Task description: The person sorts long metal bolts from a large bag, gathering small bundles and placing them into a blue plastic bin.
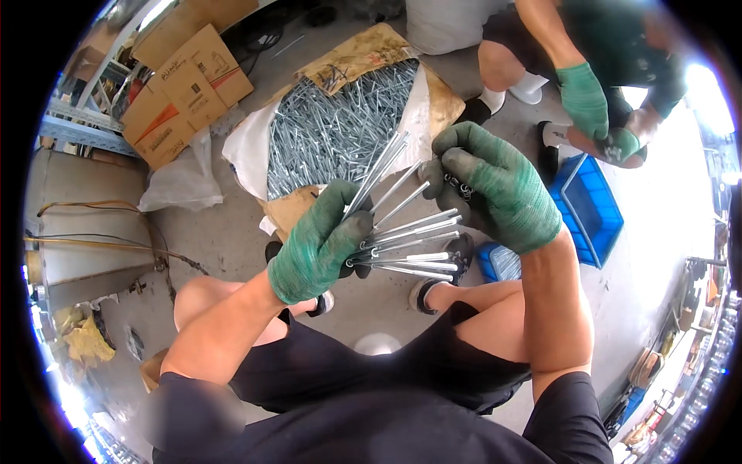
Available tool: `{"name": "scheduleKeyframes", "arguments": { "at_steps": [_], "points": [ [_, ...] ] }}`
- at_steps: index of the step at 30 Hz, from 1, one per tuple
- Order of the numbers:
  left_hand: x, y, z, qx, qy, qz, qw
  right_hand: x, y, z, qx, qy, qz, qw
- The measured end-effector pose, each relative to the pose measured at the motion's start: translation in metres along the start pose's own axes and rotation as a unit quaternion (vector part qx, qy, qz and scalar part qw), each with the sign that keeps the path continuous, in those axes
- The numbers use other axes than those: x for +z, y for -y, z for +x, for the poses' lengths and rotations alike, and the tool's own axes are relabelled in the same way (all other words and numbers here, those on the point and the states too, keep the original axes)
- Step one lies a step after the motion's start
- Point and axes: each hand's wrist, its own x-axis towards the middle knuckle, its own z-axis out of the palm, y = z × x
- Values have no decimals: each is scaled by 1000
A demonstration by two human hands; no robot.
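In my gloved left hand point(321, 243) is a spread bunch of long thin metal rods point(413, 230), fanned out to the right. Small loops or bent ends show on some of them near the fingers. My right hand point(502, 189), also in a green glove with dark fingertips, is closed just right of the rod tips. Small shiny looped metal pieces point(457, 185) show between its fingers; the rest of what it holds is hidden. Beyond both hands lies an opened carton point(363, 62) lined with a white sack and heaped with similar metal rods point(332, 124).
A blue crate point(576, 182) stands at the right, with a smaller blue container point(502, 261) holding rods beside it. Another person with green gloves point(585, 100) sits at the upper right. Cardboard boxes point(185, 100) and a clear plastic bag point(182, 178) lie left, near a metal cabinet point(93, 224).
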Motion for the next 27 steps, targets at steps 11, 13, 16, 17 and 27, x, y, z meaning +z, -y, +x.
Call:
{"name": "scheduleKeyframes", "arguments": {
  "at_steps": [11, 13, 16, 17, 27],
  "points": [
    [-12, 0, -1, -5, 47, 20, 999, 9, -3, 3, 12, -25, 36, 999],
    [-11, 3, 2, 4, 51, 31, 998, 6, -7, 2, 12, -10, 53, 999],
    [-13, 2, 2, 13, 50, 68, 996, 7, -6, 2, 21, 4, 47, 999],
    [-14, 0, 2, 23, 49, 70, 996, 7, -6, 2, 23, 11, 52, 998],
    [-20, 17, 3, 69, 59, 61, 994, 9, -6, 2, 75, 36, 67, 994]
  ]
}}
